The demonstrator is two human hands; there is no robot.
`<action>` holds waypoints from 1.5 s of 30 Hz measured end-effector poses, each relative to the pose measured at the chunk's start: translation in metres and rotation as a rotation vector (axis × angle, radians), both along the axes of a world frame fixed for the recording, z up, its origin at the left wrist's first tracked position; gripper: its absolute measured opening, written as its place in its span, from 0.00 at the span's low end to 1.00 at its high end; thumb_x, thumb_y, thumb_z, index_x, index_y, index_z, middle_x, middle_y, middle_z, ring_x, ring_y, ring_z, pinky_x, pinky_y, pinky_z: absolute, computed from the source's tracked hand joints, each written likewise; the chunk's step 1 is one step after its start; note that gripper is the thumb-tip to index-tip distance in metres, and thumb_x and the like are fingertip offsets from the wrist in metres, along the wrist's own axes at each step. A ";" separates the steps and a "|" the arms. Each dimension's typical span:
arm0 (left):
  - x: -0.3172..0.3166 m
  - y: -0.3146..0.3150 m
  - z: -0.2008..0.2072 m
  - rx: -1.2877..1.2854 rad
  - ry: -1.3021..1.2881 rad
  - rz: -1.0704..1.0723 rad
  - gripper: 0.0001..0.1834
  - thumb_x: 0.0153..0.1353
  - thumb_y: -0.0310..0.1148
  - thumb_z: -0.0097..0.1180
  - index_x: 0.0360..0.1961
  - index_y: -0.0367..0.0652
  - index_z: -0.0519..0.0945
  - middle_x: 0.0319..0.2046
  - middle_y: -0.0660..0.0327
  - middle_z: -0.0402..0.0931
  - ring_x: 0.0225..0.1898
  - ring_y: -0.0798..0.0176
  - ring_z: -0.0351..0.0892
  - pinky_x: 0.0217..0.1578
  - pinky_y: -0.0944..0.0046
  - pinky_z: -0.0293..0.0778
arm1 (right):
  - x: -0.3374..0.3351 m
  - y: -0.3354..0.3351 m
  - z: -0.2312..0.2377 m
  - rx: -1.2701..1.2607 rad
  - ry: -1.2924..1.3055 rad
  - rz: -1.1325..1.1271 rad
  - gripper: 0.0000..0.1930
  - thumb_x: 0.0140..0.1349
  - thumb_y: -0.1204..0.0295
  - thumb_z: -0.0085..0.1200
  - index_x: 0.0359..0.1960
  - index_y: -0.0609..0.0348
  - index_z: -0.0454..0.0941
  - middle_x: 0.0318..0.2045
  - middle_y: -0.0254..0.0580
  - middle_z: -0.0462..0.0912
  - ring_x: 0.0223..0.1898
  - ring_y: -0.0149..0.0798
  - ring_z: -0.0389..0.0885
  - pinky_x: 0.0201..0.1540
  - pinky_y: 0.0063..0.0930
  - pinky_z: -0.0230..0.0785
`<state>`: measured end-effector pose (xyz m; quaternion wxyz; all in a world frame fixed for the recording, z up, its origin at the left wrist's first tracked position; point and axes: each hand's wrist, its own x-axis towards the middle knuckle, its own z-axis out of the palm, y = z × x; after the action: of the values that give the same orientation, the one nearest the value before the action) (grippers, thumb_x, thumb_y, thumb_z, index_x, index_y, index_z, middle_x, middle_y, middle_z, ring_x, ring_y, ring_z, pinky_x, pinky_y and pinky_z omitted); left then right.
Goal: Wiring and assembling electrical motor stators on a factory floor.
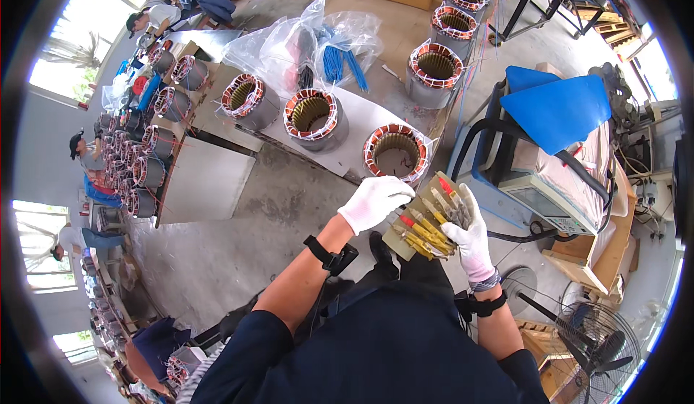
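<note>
My right hand [471, 239], in a white glove, grips a flat tan board [396, 243] by its right side. Across the board lie several yellow, pale and red-tipped clips [423, 229], which look like test-lead clips. My left hand [376, 202], also gloved in white, is at the board's upper left edge with its fingertips drawn together; what they pinch, if anything, is hidden. Just beyond both hands a motor stator [370, 160] with copper windings and white lacing stands upright at the table's near corner. Two similar stators [325, 138] [262, 113] stand to its left.
More stators [428, 95] line the table's right edge. Plastic bags [278, 46] and blue sleeves [343, 64] lie behind. At right stands a tester [542, 203] with a blue panel [560, 111] above. A fan [596, 346] is lower right. Co-workers [155, 17] are at far left.
</note>
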<state>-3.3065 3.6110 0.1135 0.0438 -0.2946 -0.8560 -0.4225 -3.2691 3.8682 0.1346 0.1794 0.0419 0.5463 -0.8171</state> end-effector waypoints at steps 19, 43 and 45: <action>0.036 -0.018 0.014 0.420 -1.249 -0.097 0.24 0.70 0.43 0.56 0.58 0.34 0.77 0.47 0.59 0.83 0.44 0.67 0.82 0.45 0.65 0.77 | -0.007 -0.005 0.001 -0.116 -0.096 -0.032 0.49 0.56 0.79 0.65 0.76 0.61 0.47 0.69 0.50 0.63 0.70 0.46 0.65 0.72 0.37 0.56; 0.004 -0.049 -0.009 0.386 -1.381 -0.523 0.22 0.69 0.37 0.59 0.58 0.34 0.77 0.42 0.59 0.84 0.40 0.66 0.83 0.44 0.64 0.79 | 0.086 -0.123 -0.021 -0.341 -0.136 -0.521 0.29 0.66 0.64 0.59 0.66 0.63 0.67 0.58 0.41 0.78 0.54 0.38 0.79 0.53 0.33 0.74; -0.012 -0.064 0.006 0.111 -1.061 -0.509 0.22 0.70 0.36 0.57 0.60 0.35 0.76 0.41 0.59 0.84 0.38 0.67 0.83 0.43 0.65 0.79 | 0.090 -0.121 -0.013 -0.355 -0.209 -0.519 0.30 0.65 0.67 0.60 0.67 0.63 0.66 0.60 0.42 0.77 0.57 0.40 0.79 0.59 0.36 0.71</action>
<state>-3.3189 3.5474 0.1192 -0.4775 -0.2364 -0.6400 -0.5537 -3.1793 3.7470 0.1213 0.0246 0.2312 0.3450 -0.9094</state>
